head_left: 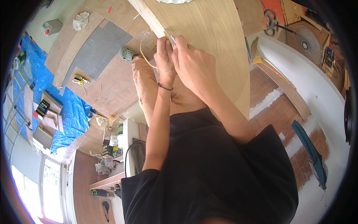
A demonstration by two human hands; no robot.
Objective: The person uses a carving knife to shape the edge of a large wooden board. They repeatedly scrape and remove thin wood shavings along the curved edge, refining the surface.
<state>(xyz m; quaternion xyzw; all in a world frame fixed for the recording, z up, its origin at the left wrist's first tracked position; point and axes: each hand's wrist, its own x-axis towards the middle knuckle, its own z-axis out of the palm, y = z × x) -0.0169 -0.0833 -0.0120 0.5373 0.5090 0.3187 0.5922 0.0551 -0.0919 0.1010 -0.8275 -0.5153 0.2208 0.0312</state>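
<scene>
A large pale wood-grain panel (220,44) with a curved right side stands in front of me. Its light narrow edge (151,16) runs along the upper left. At that edge my left hand (165,63) is closed on a thin pale strip (141,48), which loops out to the left. Beside it, my right hand (194,61) pinches a slim, metallic-looking tool (172,39) against the panel's edge. The fingers hide most of this tool, so its exact kind cannot be made out. Both hands are close together, nearly touching.
Yellow-handled pliers (79,80) lie on the board-covered floor to the left, near a blue tarp (72,127). A grey jug (51,27) and crumpled white plastic (81,21) are farther off. On the right are a white curved surface (294,63) and a round fan (305,45).
</scene>
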